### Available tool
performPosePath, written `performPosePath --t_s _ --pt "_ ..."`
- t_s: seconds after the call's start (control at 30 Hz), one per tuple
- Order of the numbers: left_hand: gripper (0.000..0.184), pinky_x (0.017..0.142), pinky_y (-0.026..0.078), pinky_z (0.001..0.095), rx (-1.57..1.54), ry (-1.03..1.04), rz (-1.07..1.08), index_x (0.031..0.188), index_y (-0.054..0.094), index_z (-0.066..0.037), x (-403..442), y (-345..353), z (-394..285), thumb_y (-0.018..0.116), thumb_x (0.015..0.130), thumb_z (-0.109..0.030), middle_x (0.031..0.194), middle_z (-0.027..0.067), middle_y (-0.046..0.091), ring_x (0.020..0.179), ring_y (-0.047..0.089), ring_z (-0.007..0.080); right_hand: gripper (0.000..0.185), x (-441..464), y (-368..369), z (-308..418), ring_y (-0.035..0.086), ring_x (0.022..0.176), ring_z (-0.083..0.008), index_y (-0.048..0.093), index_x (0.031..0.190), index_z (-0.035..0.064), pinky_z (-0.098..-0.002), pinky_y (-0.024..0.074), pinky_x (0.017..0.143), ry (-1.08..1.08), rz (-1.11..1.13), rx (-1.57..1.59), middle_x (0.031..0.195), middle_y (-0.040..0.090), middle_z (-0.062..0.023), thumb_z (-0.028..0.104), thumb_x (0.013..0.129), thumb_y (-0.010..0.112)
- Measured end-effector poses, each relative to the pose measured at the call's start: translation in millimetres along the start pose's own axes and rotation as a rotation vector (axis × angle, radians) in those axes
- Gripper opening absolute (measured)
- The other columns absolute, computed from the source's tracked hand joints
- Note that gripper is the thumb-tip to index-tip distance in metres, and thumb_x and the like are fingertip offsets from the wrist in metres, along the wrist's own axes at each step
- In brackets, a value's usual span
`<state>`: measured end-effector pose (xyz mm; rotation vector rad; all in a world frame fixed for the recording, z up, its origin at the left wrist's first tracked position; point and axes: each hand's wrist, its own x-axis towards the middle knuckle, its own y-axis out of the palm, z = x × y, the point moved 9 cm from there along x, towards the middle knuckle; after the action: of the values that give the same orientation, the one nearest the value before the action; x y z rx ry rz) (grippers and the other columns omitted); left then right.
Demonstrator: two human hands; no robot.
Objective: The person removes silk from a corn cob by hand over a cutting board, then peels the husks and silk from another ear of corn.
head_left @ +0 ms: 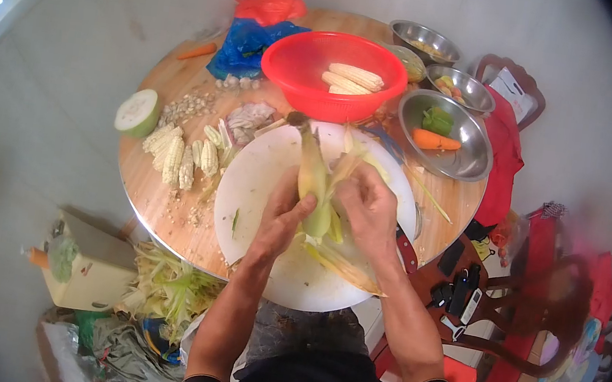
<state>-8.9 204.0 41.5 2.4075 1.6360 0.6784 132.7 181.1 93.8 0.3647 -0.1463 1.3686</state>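
Note:
Over the round white board (247,176), my left hand (282,215) is closed around an ear of corn (312,169) in its green husk, its dark silk end pointing away from me. My right hand (370,203) is closed on a corn husk leaf (345,167) beside the ear; its fingertips are partly hidden. Loose husk leaves (342,266) lie on the board under my hands. A red plastic basin (295,92) beyond the board holds several husked ears (354,75). At the board's right edge is a knife with a dark red handle (406,249).
Corn pieces (173,155), garlic and a cut melon (137,112) lie at left. Blue (245,50) and red bags sit behind. Metal bowls (472,146) with vegetables stand at right. A chair (530,295) holds small devices; husks (172,289) pile below the table at left.

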Motion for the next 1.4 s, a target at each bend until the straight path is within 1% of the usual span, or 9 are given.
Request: performPosePath --t_s 0.13,0.2,0.37,0.6,0.73,0.8,0.93,1.0,1.4 --pt "0.054 0.11 0.039 0.0341 0.141 0.038 0.016 0.148 0.042 0.001 -0.6 3.3 -1.6 0.061 0.103 -0.021 0.136 0.0101 0.056 0.128 0.051 0.0193 0.019 1.4 2.8 7.4 0.063 0.084 -0.0098 0.073 0.109 -0.0007 -0.0271 0.0521 0.078 -0.193 -0.018 -0.273 0.094 0.071 -0.0022 0.006 0.097 0.059" --pt "0.054 0.107 0.041 0.0333 0.206 0.043 0.007 0.148 0.042 0.0 0.4 -2.1 -0.8 0.061 0.103 -0.022 0.135 0.0096 0.057 0.126 0.053 0.0185 0.021 -2.0 -8.6 -16.1 0.063 0.081 -0.0104 0.074 0.108 0.0007 -0.0275 0.0526 0.074 0.054 -0.033 -0.188 0.089 0.071 -0.003 0.0 0.096 0.057" --pt "0.046 0.093 0.051 0.0347 -0.146 0.036 -0.184 0.14 0.049 0.001 10.6 -46.9 -8.3 0.054 0.107 -0.031 0.123 0.0095 0.06 0.108 0.061 0.0203 0.028 -56.2 -26.1 -43.8 0.067 0.077 -0.0187 0.075 0.104 0.0026 -0.0299 0.0533 0.071 0.017 0.163 -0.423 0.087 0.072 -0.0101 -0.009 0.09 0.054" --pt "0.045 0.094 0.053 0.041 -0.265 0.009 -0.296 0.136 0.05 0.002 24.3 -86.2 4.4 0.047 0.109 -0.035 0.123 0.0139 0.061 0.107 0.062 0.025 0.027 -106.4 -31.4 -51.9 0.069 0.08 -0.0307 0.075 0.102 0.0025 -0.0329 0.0538 0.072 -0.092 0.367 -0.461 0.09 0.072 -0.0149 -0.012 0.085 0.059" --pt "0.046 0.093 0.053 0.0394 -0.299 -0.021 -0.222 0.135 0.05 0.001 24.1 -71.1 9.6 0.052 0.107 -0.035 0.123 0.0141 0.061 0.108 0.061 0.0241 0.022 -97.2 -14.3 -28.3 0.068 0.079 -0.0255 0.074 0.107 0.0011 -0.0326 0.0539 0.071 -0.134 0.592 -0.555 0.096 0.072 -0.0157 -0.005 0.086 0.067" --pt "0.048 0.093 0.053 0.0387 -0.234 0.008 -0.175 0.136 0.05 0.001 21.1 -66.1 10.5 0.055 0.105 -0.035 0.122 0.0135 0.061 0.108 0.061 0.0236 0.022 -79.0 -15.0 -21.3 0.063 0.078 -0.0112 0.072 0.112 -0.0012 -0.028 0.0513 0.072 0.295 0.628 -0.455 0.094 0.072 -0.007 0.002 0.091 0.07" --pt "0.056 0.095 0.051 0.0365 -0.03 -0.037 -0.105 0.139 0.049 0.001 15.7 -37.6 14.6 0.063 0.1 -0.037 0.123 0.0107 0.059 0.111 0.06 0.0216 0.029 -14.8 -16.1 -4.4 0.062 0.079 -0.0076 0.069 0.12 -0.0032 -0.0271 0.0515 0.072 0.16 0.363 -0.499 0.097 0.071 -0.0068 0.009 0.093 0.072" --pt "0.054 0.097 0.049 0.0352 0.009 0.01 -0.106 0.139 0.049 0.001 16.3 -25.3 7.2 0.063 0.1 -0.033 0.123 0.0095 0.059 0.113 0.059 0.0205 0.032 9.9 0.4 9.7 0.064 0.069 -0.0175 0.07 0.116 -0.0024 -0.0302 0.0525 0.067 -0.015 0.314 -0.536 0.104 0.071 -0.0133 0.018 0.092 0.073" --pt "0.05 0.102 0.043 0.0321 0.185 0.041 0.052 0.141 0.051 0.0 5.2 -2.1 -7.9 0.068 0.099 -0.022 0.124 0.004 0.055 0.115 0.054 0.0152 0.016 32.0 17.1 32.5 0.068 0.071 -0.0214 0.074 0.097 -0.0028 -0.0325 0.0529 0.066 -0.212 0.309 -0.487 0.091 0.072 -0.0141 0.011 0.09 0.07"
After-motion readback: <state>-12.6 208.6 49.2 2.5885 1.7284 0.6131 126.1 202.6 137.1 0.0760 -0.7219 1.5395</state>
